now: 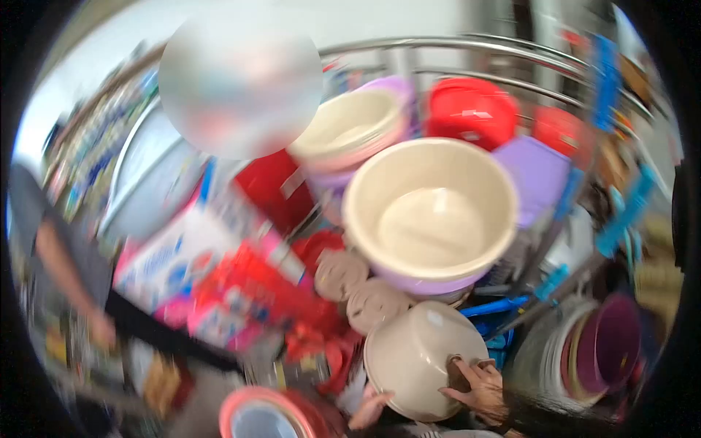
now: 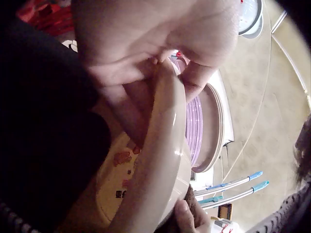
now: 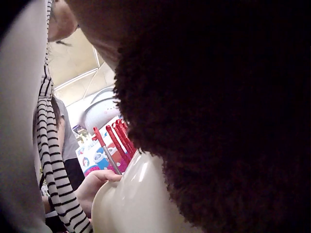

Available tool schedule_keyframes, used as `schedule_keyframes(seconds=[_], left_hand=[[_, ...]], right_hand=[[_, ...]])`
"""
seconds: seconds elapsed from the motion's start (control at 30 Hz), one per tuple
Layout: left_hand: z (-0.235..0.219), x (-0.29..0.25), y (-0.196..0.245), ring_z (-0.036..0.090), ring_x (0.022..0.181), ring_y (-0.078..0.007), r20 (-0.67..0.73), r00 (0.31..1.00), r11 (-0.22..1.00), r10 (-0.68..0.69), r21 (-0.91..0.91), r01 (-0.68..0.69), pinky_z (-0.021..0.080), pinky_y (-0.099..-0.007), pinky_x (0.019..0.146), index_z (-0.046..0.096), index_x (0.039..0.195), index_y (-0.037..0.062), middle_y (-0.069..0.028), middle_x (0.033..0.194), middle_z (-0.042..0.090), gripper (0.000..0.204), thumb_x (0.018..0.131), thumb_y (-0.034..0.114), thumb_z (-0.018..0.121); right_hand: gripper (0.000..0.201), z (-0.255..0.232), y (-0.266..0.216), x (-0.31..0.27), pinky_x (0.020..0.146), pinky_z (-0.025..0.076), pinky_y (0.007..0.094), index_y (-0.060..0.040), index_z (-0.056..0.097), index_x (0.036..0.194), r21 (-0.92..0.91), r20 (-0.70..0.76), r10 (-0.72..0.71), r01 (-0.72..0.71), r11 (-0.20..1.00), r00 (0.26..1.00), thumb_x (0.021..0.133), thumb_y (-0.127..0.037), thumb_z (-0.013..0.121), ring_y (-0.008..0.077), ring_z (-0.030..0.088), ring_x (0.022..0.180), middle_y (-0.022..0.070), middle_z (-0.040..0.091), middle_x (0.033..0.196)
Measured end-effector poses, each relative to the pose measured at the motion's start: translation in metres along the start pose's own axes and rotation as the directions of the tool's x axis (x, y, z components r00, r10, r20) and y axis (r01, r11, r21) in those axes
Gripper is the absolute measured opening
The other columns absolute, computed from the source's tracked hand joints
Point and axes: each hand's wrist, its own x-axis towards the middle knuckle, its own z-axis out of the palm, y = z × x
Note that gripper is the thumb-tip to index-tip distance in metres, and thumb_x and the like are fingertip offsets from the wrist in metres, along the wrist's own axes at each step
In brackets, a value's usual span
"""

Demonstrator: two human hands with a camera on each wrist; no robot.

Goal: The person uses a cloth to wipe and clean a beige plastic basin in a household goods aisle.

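Observation:
A cream plastic basin is tilted with its outside and a small pale sticker facing up in the head view. My left hand grips its rim; in the left wrist view the fingers of that hand curl over the rim, with printed marks on the inside. My right hand holds a dark brown fuzzy cloth against the basin's outer wall. In the right wrist view the cloth hides most of the right hand's work, with the basin below it.
A large cream basin sits on a purple one ahead, with more stacked basins behind. Two round smiling-face stools or lids lie nearby. Blue-ended poles and nested tubs stand right. Another person stands left.

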Motion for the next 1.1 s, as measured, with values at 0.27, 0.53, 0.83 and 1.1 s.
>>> schedule_keyframes(seconds=[0.27,0.53,0.83,1.1], left_hand=[[-0.027,0.028,-0.024,0.052,0.123,-0.0306,-0.060,0.997,0.999,0.043,0.003,-0.043,0.041,-0.0419,0.106,0.041,0.139,-0.0030,-0.0181,0.135,0.053,0.069,0.072,-0.003,0.058],[-0.045,0.037,-0.023,0.051,0.121,-0.0376,0.059,0.989,0.988,0.135,-0.086,-0.129,0.040,-0.0470,0.105,0.046,0.134,-0.0063,-0.0235,0.131,0.052,0.067,0.067,-0.002,0.054],[-0.053,0.053,-0.014,0.050,0.121,-0.0375,0.093,0.993,0.997,0.070,0.015,-0.072,0.038,-0.0474,0.107,0.044,0.136,-0.0049,-0.0222,0.133,0.050,0.067,0.070,0.001,0.055],[-0.050,0.056,-0.016,0.049,0.122,-0.0368,0.095,0.991,0.996,0.089,0.017,-0.091,0.037,-0.0471,0.107,0.043,0.136,-0.0044,-0.0213,0.134,0.050,0.066,0.072,0.002,0.056]], right_hand=[[0.065,0.005,-0.007,0.000,0.073,0.047,0.0358,-0.0146,0.059,0.131,-0.022,-0.170,-0.046,0.043,0.999,0.984,0.079,-0.051,0.073,0.0261,0.060,0.069,0.0070,0.064,0.076],[0.066,0.014,-0.015,-0.004,0.077,0.045,0.0365,-0.0091,0.050,0.137,-0.025,-0.228,0.045,-0.052,0.998,0.973,0.087,-0.051,0.061,0.0277,0.063,0.078,0.0100,0.066,0.096],[0.068,0.023,-0.009,0.016,0.075,0.044,0.0374,-0.0078,0.048,0.137,0.014,-0.158,0.085,-0.084,0.996,0.984,0.085,-0.048,0.066,0.0293,0.058,0.074,0.0098,0.063,0.088],[0.065,0.027,-0.013,0.022,0.075,0.044,0.0388,-0.0076,0.049,0.136,0.037,-0.214,0.026,-0.018,0.999,0.976,0.085,-0.044,0.066,0.0307,0.058,0.076,0.0101,0.062,0.088]])
